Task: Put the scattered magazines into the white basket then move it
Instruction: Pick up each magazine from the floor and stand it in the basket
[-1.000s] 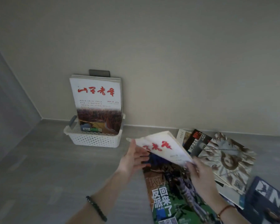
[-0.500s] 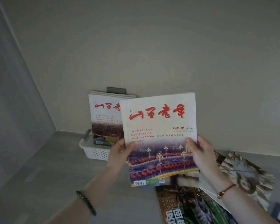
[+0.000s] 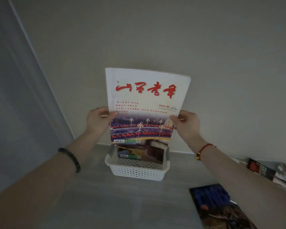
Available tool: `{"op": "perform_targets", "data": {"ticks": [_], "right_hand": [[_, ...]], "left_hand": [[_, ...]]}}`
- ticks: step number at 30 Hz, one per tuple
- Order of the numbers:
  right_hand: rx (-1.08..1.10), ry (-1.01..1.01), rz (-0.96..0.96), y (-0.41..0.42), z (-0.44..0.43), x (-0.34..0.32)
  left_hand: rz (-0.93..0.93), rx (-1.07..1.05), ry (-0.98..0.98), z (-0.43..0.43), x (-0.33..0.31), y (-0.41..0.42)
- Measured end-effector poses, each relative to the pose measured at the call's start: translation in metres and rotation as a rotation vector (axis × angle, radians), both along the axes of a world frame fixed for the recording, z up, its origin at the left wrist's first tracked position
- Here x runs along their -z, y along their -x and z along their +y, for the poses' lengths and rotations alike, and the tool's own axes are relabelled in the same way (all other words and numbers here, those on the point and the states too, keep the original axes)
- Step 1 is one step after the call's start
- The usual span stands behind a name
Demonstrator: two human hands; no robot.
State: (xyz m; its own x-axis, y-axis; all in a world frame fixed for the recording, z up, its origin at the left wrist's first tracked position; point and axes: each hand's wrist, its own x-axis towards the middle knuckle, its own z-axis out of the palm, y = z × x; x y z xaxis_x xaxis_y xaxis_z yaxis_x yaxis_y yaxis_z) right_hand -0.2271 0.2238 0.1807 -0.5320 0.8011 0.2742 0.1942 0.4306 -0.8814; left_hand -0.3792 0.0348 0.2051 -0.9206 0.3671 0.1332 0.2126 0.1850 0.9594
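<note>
The raised magazine (image 3: pixel 145 104) hides the top of the stored magazine (image 3: pixel 144 151) in the basket (image 3: pixel 137 172), and the scattered magazines (image 3: pixel 261 171) are blurred and cut off at the right edge.

Red-titled magazine (image 3: pixel 145 106) lifted off the floor pile (image 3: pixel 261 171) and turned upright, cover facing the camera. Left hand (image 3: pixel 97 121) and right hand (image 3: pixel 186 124) have carried it across, over the white basket (image 3: pixel 137 171)

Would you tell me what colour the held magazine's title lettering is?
Red lettering on the white magazine, head view.
</note>
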Motion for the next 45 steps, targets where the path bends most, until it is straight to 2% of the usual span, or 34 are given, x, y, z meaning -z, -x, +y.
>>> {"op": "perform_targets", "data": {"ticks": [10, 15, 17, 21, 25, 32, 39, 41, 45], "right_hand": [[0.093, 0.154, -0.119, 0.038, 0.004, 0.084], [0.146, 0.203, -0.128, 0.044, 0.006, 0.107], [0.172, 0.213, -0.096, 0.047, 0.005, 0.111], [0.222, 0.211, -0.056, 0.057, -0.003, 0.112], [0.099, 0.31, -0.046, 0.072, -0.009, 0.105], [0.138, 0.27, -0.021, 0.079, -0.012, 0.109], [-0.038, 0.315, -0.113, 0.045, -0.002, 0.108], [-0.017, 0.331, -0.175, 0.017, 0.001, 0.112], [0.052, 0.351, -0.169, -0.057, 0.004, 0.125]], "left_hand": [[-0.056, 0.074, 0.154, 0.029, 0.102, 0.053], [-0.052, 0.019, 0.173, 0.034, 0.137, 0.058], [-0.063, -0.027, 0.124, 0.035, 0.146, 0.06], [-0.246, -0.024, -0.087, 0.04, 0.147, 0.059], [-0.247, 0.182, 0.002, 0.051, 0.145, 0.055], [-0.275, 0.203, -0.015, 0.058, 0.15, 0.057], [-0.252, 0.107, -0.057, 0.052, 0.153, 0.041], [-0.247, 0.087, -0.112, 0.045, 0.157, 0.023], [-0.121, 0.062, -0.11, 0.035, 0.161, -0.033]]}}
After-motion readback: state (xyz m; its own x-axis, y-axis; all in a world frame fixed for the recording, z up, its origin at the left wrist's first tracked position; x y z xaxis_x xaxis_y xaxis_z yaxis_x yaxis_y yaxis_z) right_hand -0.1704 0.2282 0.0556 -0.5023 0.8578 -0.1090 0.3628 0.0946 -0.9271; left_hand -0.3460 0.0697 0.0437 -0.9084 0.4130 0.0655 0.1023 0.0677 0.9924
